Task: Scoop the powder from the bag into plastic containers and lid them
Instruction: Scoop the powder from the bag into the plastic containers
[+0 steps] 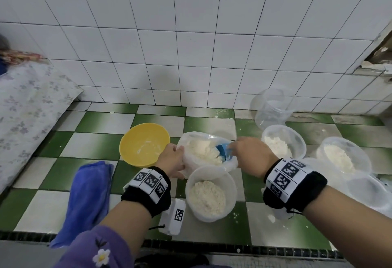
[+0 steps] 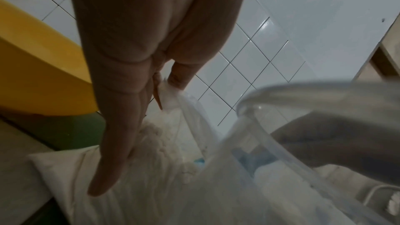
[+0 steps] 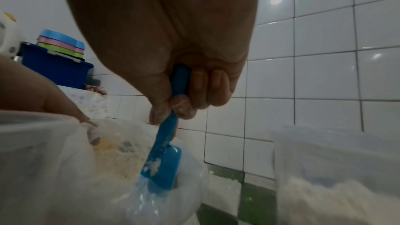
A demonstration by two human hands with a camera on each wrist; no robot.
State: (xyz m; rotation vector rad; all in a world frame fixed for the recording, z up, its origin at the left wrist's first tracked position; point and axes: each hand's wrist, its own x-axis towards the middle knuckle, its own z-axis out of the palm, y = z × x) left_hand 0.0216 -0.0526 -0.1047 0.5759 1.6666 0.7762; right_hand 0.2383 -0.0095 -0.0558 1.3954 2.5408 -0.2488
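Note:
A clear plastic bag (image 1: pixel 230 164) of white powder (image 1: pixel 203 151) sits mid-counter. My left hand (image 1: pixel 171 159) pinches the bag's left rim (image 2: pixel 171 97) between thumb and fingers, holding it up. My right hand (image 1: pixel 248 155) grips the handle of a blue scoop (image 1: pixel 224 151), whose bowl (image 3: pixel 164 167) is down inside the bag against the powder. Just in front of the bag stands an unlidded plastic container (image 1: pixel 211 193) part full of powder. Two more unlidded containers with powder (image 1: pixel 283 142) (image 1: pixel 343 155) stand to the right.
A yellow bowl (image 1: pixel 144 143) stands left of the bag, a blue cloth (image 1: pixel 89 199) lies front left. An empty clear container (image 1: pixel 273 106) leans at the back wall. Clear lids or tubs (image 1: pixel 367 191) lie at the right edge. Spilled powder dots the checkered counter (image 1: pixel 91 144).

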